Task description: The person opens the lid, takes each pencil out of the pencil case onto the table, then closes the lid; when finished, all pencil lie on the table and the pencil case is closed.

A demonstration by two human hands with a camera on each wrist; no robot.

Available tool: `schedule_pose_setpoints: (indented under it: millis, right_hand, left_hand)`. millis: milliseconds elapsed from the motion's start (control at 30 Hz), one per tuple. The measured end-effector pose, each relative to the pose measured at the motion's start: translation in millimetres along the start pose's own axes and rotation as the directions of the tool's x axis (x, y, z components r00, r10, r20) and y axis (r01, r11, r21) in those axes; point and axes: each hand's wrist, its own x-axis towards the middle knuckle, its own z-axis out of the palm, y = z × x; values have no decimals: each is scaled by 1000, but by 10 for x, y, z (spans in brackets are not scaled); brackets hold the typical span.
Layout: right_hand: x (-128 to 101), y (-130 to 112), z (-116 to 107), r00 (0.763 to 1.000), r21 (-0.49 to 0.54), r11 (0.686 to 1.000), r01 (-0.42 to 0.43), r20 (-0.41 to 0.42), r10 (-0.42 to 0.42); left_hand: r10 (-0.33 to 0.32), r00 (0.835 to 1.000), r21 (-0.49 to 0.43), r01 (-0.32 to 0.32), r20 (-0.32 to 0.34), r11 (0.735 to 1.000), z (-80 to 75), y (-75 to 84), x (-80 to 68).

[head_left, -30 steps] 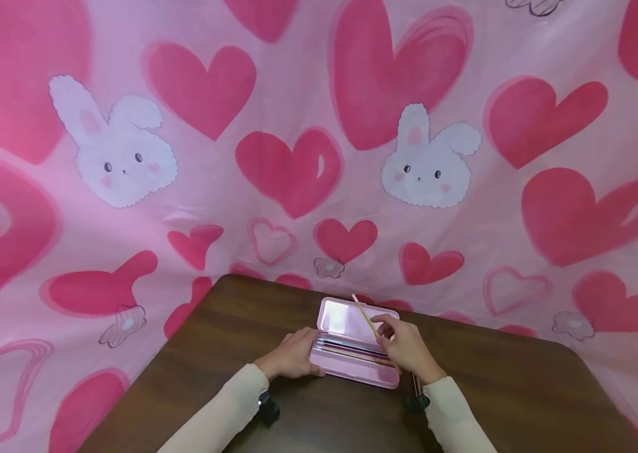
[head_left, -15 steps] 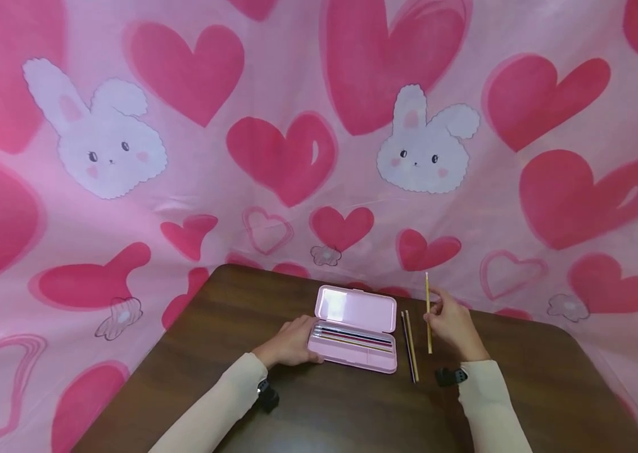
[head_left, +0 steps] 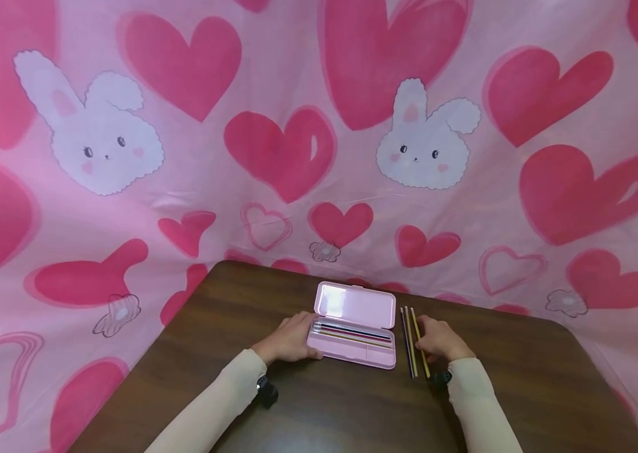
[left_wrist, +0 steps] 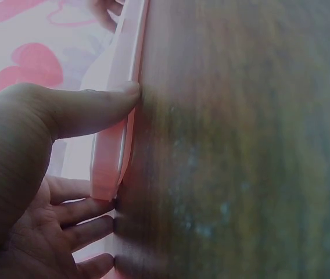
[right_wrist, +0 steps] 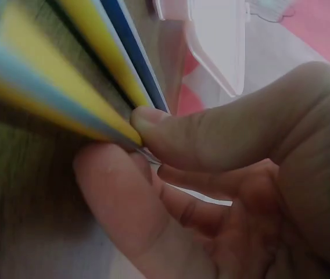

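I see a yellow pencil lying on the dark wooden counter, just to the right of an open pink pencil case. My right hand is down on the counter with the pencil pinched between thumb and fingers; the wrist view shows the thumb tip pressed against the shaft. Two more pencils, one yellow and one dark blue, lie side by side between the held pencil and the case, running the same way. Inside the case tray, several more pencils lie lengthwise, and the lid stands open at the far side. My left hand rests against the left end of the case, thumb along its near edge, fingers curled at its end wall. Behind the counter hangs a pink cloth printed with red hearts and white rabbits.
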Motion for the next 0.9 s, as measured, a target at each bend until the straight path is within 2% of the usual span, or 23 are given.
schedule_pose_setpoints:
  millis: [233,333,433,500,533,633,733,800,900]
  right_hand:
    - [-1,14,6,1000,35,999,-12,24,11]
    - [-9,11,-26,1000,26,1000,-15,10,15]
    - [-9,-7,-79,997,-37,999,30,-72,-33]
    - [-12,-37,-114,984,-80,994,68,-161,-81]
    - [-12,-59,-129,972,-89,992,87,-211,-104]
    - [-8,-140,-142,909,-72,985,154,-380,-170]
    - [-19,-254,-123,827,-33,970,242,-515,-224]
    - [-34,-335,-96,778,-26,954,300,-572,-260]
    - [-69,-463,-36,731,-29,928,372,-608,-312]
  left_hand:
    - [1,1000,-4,-1,4,1000,-19,15,4]
    - [8,1000,0,-8,3,1000,-26,21,-3]
    - [4,1000,1,-4,7,1000,-30,28,-11]
    - [-2,1000,-2,2,11,1000,-30,29,-14]
    - [-6,1000,-4,6,13,1000,-31,27,-15]
    - [-11,1000,-12,11,14,1000,-29,25,-16]
    - [-3,1000,-13,3,11,1000,-31,22,-18]
    - [4,1000,-10,-4,9,1000,-31,22,-22]
    - [12,1000,-11,-11,7,1000,-31,19,-28]
